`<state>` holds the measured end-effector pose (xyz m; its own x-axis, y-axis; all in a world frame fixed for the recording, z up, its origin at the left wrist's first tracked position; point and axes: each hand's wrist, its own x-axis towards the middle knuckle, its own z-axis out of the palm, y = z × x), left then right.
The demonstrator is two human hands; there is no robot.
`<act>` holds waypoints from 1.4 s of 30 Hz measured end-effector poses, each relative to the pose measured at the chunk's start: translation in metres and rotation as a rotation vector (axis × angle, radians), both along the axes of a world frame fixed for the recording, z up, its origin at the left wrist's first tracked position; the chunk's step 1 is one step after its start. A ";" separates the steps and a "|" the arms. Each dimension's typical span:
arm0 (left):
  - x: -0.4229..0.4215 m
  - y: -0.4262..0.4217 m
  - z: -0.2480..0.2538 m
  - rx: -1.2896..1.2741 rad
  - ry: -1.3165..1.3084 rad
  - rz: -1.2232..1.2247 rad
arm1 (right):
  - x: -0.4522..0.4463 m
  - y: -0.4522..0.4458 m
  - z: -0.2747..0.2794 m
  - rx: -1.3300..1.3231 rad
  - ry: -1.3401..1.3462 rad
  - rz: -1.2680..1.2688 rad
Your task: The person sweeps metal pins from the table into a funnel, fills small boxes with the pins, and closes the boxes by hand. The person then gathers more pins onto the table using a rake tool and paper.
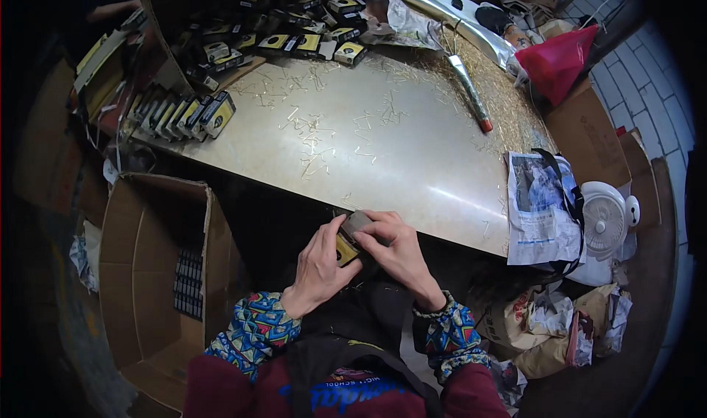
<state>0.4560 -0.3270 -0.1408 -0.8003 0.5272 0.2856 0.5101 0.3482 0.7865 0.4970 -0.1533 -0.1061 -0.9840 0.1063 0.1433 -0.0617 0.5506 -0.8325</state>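
Just in front of the table's near edge, my left hand (318,265) is closed around a small black-and-yellow box (345,251). My right hand (398,250) pinches a grey block-like piece (356,222) at the box's upper end. The fingers partly cover both, so I cannot tell whether the grey piece is inside the box or only against it. Thin gold-coloured bent wires (317,153) lie scattered on the metal tabletop (434,167) beyond my hands.
Similar boxes (302,44) are heaped at the back, with a row of boxes (188,116) at the left. An open carton (147,271) holding dark packs stands at lower left. A tube (468,92), newspaper (543,226) and white fan (605,219) are at right. Paper bags (545,337) sit below.
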 end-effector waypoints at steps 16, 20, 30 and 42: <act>-0.004 -0.002 -0.001 0.163 -0.266 -0.007 | 0.019 -0.011 0.006 -0.410 0.031 -0.256; -0.006 -0.005 0.006 -0.010 0.018 -0.033 | 0.006 0.001 0.017 0.143 0.198 -0.080; -0.006 -0.004 0.006 0.092 -0.015 0.038 | 0.006 0.001 0.017 -0.137 0.159 -0.082; -0.001 0.006 0.010 -0.022 0.016 0.102 | 0.020 -0.037 -0.011 -0.450 0.064 -0.237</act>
<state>0.4547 -0.3211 -0.1305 -0.8455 0.4498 0.2878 0.4835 0.4161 0.7701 0.5172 -0.1907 -0.1169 -0.9161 0.3904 0.0913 -0.0374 0.1436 -0.9889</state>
